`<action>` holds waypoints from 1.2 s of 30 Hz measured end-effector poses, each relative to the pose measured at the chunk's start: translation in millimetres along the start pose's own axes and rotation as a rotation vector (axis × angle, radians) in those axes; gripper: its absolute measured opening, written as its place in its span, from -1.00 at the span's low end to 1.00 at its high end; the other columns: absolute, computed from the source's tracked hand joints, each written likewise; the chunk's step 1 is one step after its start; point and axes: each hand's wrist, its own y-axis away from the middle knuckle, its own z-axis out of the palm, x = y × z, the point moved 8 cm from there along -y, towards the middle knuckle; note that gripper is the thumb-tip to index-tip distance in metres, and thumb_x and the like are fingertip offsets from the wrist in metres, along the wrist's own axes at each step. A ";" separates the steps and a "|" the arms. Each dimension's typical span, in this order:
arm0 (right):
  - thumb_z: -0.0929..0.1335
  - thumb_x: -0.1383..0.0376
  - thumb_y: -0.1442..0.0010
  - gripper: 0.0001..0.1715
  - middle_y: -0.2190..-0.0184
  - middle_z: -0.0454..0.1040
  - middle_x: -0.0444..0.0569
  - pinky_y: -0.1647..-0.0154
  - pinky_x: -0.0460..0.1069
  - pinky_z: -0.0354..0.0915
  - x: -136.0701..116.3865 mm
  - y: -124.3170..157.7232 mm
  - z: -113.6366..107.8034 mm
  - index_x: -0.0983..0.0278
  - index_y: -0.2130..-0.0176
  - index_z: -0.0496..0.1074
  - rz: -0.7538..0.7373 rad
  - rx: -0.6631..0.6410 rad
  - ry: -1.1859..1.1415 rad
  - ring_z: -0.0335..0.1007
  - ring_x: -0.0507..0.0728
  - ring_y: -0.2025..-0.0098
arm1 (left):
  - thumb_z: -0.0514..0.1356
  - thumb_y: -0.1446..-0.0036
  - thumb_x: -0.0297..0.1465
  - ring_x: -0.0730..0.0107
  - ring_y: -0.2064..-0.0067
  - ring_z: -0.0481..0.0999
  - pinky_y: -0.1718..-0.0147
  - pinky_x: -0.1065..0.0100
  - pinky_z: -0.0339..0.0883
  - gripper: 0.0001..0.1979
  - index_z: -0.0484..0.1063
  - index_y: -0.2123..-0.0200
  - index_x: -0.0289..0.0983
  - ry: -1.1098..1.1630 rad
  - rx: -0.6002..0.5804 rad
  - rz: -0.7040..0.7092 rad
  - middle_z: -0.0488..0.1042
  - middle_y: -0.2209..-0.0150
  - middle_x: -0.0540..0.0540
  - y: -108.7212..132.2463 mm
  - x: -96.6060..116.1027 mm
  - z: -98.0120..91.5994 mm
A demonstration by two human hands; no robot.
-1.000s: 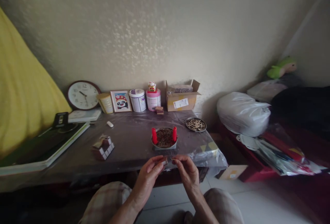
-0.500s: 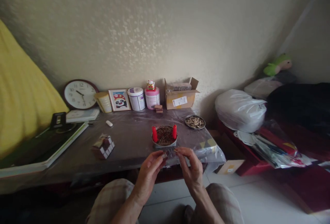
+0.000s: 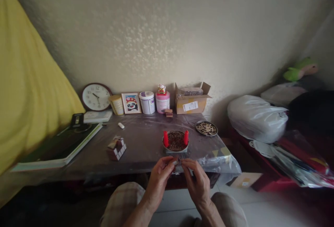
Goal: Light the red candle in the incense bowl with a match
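Note:
My left hand (image 3: 162,172) is closed on a small matchbox (image 3: 175,162), mostly covered by the fingers. Close beside it, my right hand (image 3: 197,177) pinches a matchstick whose thin tip is hard to make out now against the box. Just beyond both hands stands a round tin (image 3: 175,150) filled with dark brown grains. Two red candles rise from it, a left candle (image 3: 166,139) and a right candle (image 3: 186,137). To the right, a round dish (image 3: 207,128) holds many loose matchsticks.
A stack of small matchboxes (image 3: 117,149) sits on the plastic-covered table (image 3: 146,140), left of the tin. Behind are a clock (image 3: 96,96), a panda picture (image 3: 132,103), two canisters and an open cardboard box (image 3: 191,106). White bags (image 3: 257,118) lie right of the table.
My hands have come closer together, bringing the matchstick up to the matchbox. The whole view has turned a little left, so the table things appear farther right.

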 end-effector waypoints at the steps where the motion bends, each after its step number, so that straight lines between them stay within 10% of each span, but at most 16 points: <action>1: 0.31 0.47 -0.24 -0.78 0.25 0.56 -0.03 0.12 -0.06 0.42 0.0 -0.1 0.3 0.20 0.15 0.42 -0.004 0.001 -0.004 0.51 0.08 0.19 | 0.31 -0.05 -0.35 0.26 0.11 0.47 0.02 0.23 0.24 -0.81 0.55 0.23 -0.25 0.006 -0.001 0.002 0.58 0.23 -0.10 -0.3 0.0 -0.2; 36: 0.29 0.44 -0.25 -0.83 0.29 0.54 -0.01 0.19 -0.03 0.43 -2.5 -7.5 -8.1 0.21 0.20 0.42 0.011 0.046 0.072 0.51 0.09 0.23 | 0.32 -0.03 -0.30 0.26 0.11 0.52 0.02 0.22 0.27 -0.77 0.56 0.24 -0.27 0.050 0.024 -0.023 0.61 0.19 -0.14 -3.1 -3.4 -3.3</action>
